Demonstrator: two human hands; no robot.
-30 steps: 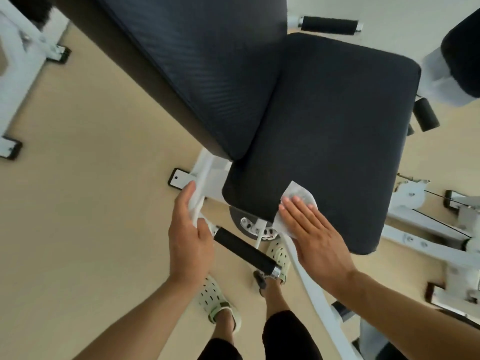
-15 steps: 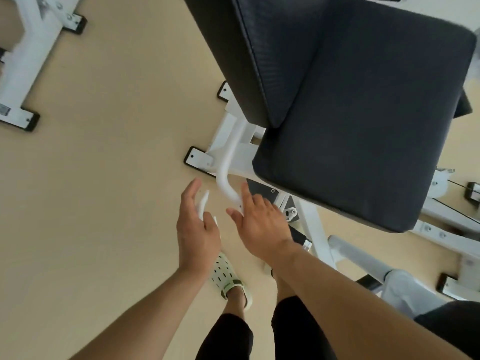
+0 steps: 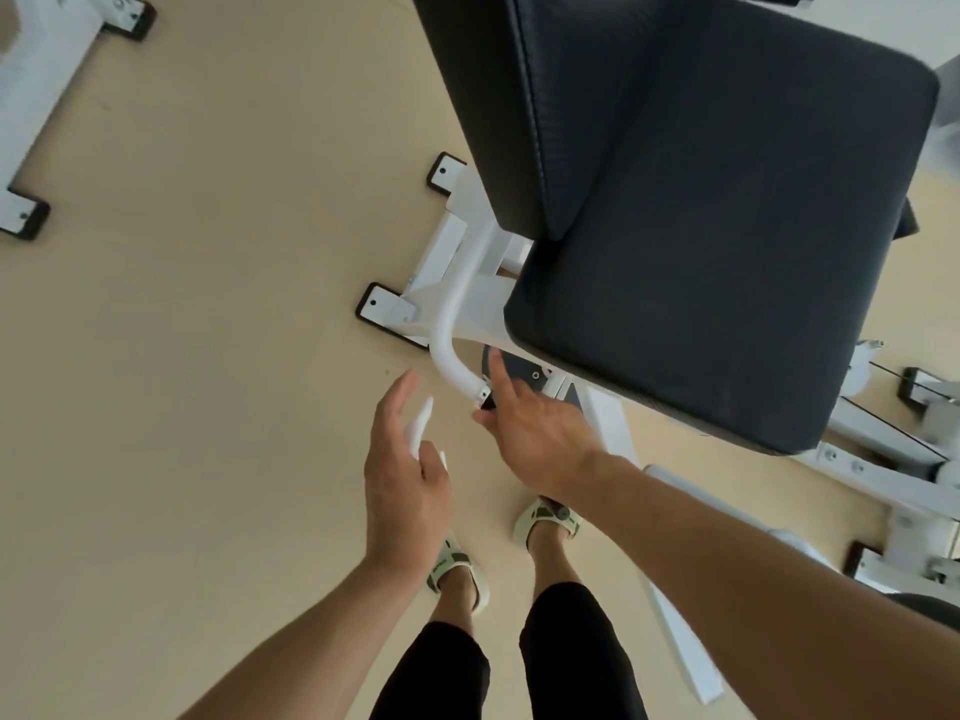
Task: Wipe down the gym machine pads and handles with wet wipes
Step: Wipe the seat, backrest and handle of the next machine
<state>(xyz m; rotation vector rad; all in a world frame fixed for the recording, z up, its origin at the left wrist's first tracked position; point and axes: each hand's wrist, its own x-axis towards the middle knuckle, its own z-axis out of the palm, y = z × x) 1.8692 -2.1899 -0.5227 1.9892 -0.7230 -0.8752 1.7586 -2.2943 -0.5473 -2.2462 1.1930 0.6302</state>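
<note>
Your right hand (image 3: 540,433) has left the black seat pad (image 3: 727,262) for the handle (image 3: 485,400) below its front edge, fingers curled on the black grip, left hand (image 3: 402,485) pinching a folded white wipe (image 3: 420,426), bare floor (image 3: 208,356) to your left.

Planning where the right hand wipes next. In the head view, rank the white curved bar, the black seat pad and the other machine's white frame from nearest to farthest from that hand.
1. White curved bar, at the right hand.
2. Black seat pad, above right.
3. White frame, far upper left.
</note>
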